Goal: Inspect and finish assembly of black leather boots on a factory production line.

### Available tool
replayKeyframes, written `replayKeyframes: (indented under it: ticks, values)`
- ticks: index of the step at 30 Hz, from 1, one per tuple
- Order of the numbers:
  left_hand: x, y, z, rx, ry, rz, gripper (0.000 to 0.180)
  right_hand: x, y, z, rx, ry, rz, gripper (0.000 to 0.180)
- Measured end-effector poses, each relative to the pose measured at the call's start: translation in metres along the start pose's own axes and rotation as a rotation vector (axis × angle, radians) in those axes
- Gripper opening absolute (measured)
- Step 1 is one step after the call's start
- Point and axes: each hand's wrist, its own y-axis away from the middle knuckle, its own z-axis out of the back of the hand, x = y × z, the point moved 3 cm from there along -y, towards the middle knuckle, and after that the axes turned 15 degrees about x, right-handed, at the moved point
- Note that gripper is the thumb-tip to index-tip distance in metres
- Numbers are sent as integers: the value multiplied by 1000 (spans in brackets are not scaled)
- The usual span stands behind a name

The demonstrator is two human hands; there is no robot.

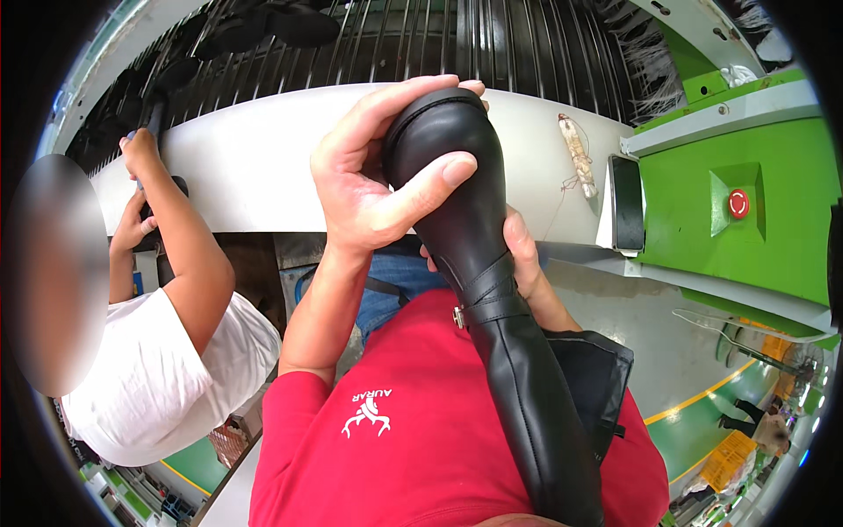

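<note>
A tall black boot (pixel 470 220) lies along my front, its toe pointing away from me and its shaft running down over my red shirt. A strap with a metal buckle crosses its ankle. My left hand (pixel 378 167) is closed round the toe, with the thumb pressed on the upper and the fingers over the sole edge. Lower down, my right hand (pixel 525 255) grips the far side of the boot near the ankle; most of its fingers are hidden behind it. Beside the shaft, at my right arm, hangs a flat black piece (pixel 597 378) whose kind I cannot make out.
Ahead runs a white ledge (pixel 263 167) before a bed of metal rods (pixel 369 53). A thread-wound stick (pixel 577 156) and a phone (pixel 627 204) lie right, by a green machine (pixel 746 237) with a red button. At left, a co-worker (pixel 176 369) handles something dark.
</note>
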Motion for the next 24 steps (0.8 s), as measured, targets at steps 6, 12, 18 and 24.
replayKeyframes:
  ticks: [6, 12, 18, 24]
  values:
    - [0, 2, 2, -5, 3, -6, 61, 3, -1, -4, -33, -8, 6, 102]
    - [1, 3, 0, -9, 15, -23, 62, 6, -2, -7, -37, -2, 14, 100]
    - [-1, 3, 0, -26, 8, 3, 63, 6, -2, -6, -41, 12, -38, 103]
    - [-1, 3, 1, -16, -19, -19, 63, 7, -2, -8, -48, 0, -27, 107]
